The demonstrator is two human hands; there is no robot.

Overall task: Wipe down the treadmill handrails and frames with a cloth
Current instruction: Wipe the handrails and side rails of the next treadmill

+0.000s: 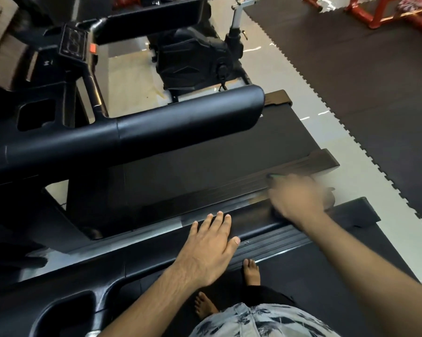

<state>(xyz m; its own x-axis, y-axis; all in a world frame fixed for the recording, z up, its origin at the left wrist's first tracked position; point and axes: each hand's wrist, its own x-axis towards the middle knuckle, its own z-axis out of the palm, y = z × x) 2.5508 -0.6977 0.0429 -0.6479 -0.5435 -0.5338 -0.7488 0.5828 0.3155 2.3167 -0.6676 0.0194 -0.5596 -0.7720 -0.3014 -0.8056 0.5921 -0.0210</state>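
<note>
Head-worn, steeply down over treadmill handrail (253,226)

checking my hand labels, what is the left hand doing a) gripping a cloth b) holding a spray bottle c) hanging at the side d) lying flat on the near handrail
d: the left hand lies palm down on the near handrail, fingers straight, holding nothing.

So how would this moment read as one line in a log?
left hand: flat on near treadmill handrail | right hand: blurred, at the handrail's far end | grip: unclear
</note>
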